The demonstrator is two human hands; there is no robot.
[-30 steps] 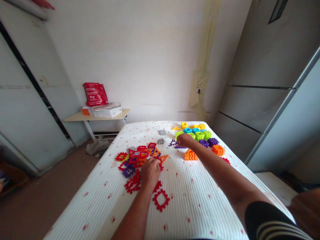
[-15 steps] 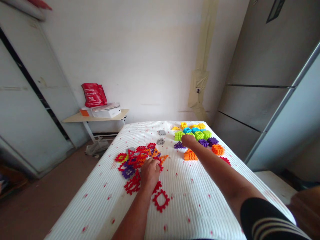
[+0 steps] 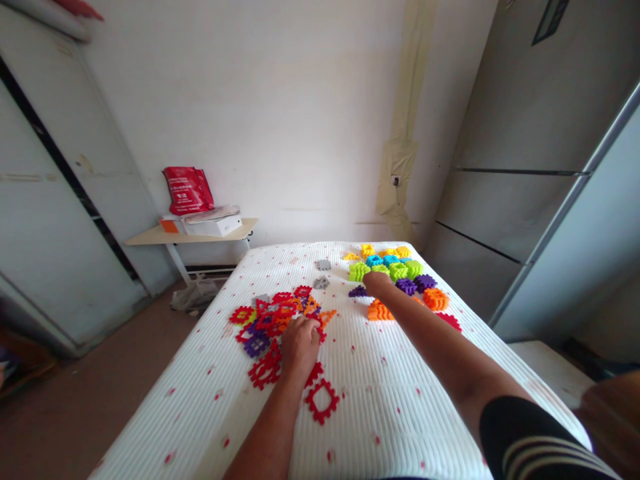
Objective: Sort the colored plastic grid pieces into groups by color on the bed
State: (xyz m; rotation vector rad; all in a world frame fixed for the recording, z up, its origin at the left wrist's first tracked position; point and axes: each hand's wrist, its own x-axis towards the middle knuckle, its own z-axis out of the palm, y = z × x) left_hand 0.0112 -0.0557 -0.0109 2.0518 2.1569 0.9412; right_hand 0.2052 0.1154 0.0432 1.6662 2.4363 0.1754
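Observation:
A mixed pile of flat, notched plastic building tiles (image 3: pixel 275 317), mostly red with some orange and purple, lies on the left of the covered surface. My left hand (image 3: pixel 301 339) rests at the pile's right edge, its fingers curled down; whatever they hold is hidden. Just in front of its wrist lies a single red tile (image 3: pixel 321 401) with an open centre. Farther off, my right hand (image 3: pixel 379 284) is closed at some purple tiles (image 3: pixel 357 291), its fingertips mostly hidden. Green tile stacks (image 3: pixel 359 271) stand right behind it, and an orange stack (image 3: pixel 381 310) sits just nearer.
Yellow (image 3: pixel 367 251), blue (image 3: pixel 374 261), purple (image 3: pixel 426 283) and orange (image 3: pixel 437 299) stacks stand at the right. Two grey tiles (image 3: pixel 324 265) lie mid-surface. A small table (image 3: pixel 145 235) with a red bag (image 3: pixel 187 190) is back left; a fridge (image 3: pixel 500 167) stands right.
The purple tiles by my right hand have shifted slightly and show less. My left hand has barely moved.

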